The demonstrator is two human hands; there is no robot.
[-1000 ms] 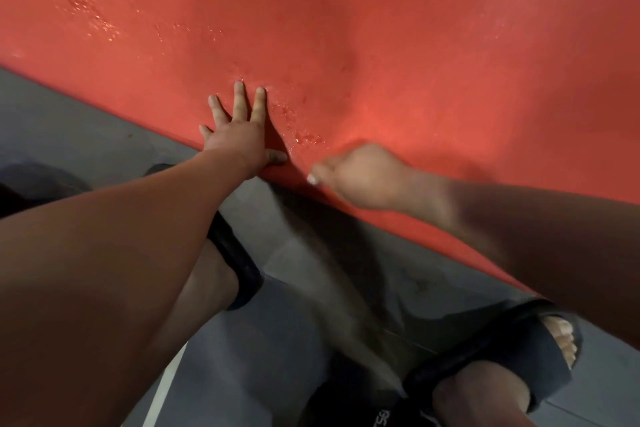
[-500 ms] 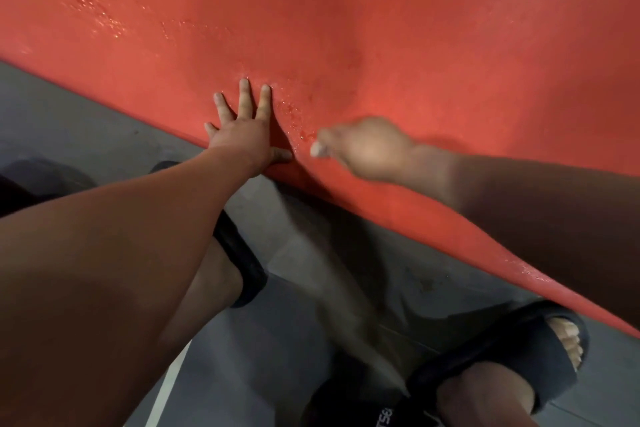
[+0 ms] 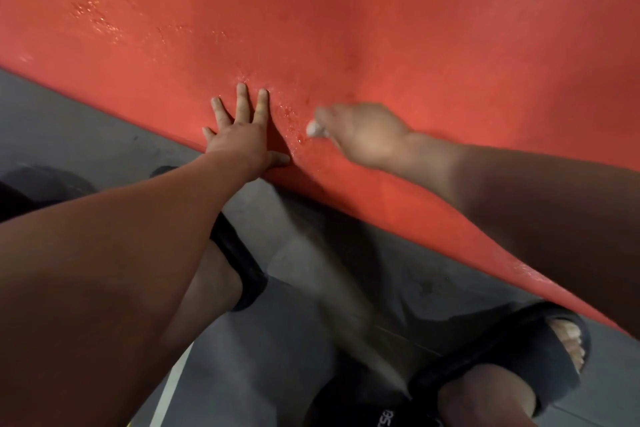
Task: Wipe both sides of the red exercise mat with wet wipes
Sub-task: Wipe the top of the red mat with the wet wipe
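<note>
1. Far left: grey floor (image 3: 86, 135) below the mat's edge, with a white line (image 3: 169, 388) low in the view.
2. Red exercise mat (image 3: 381, 28) across the whole upper part of the view. Near edge slanting down from the left side to the lower right, bordering the floor. Glistening wet droplets (image 3: 93, 15) on its surface at upper left.
3. Left sandal (image 3: 239, 260), black, on the floor under the left forearm and partly hidden by it.
4. Left hand (image 3: 242, 140) laid flat on the mat right at the near edge. Fingers straight and spread, thumb out along the edge. Released, grasping nothing.
5. More wet beads (image 3: 289, 118) on the mat between the two hands, just beside the left index finger.
6. Wet wipe (image 3: 313, 128), a small white wad, peeking out at the right hand's fingertips and touching the mat.
7. Right hand (image 3: 363, 137) knuckles up and motion-blurred, fingers curled round the wipe, down on the mat. Near the left hand but apart from it.
8. Right sandal (image 3: 540, 354), dark, toes showing, on the floor at lower right just below the mat's edge.
</note>
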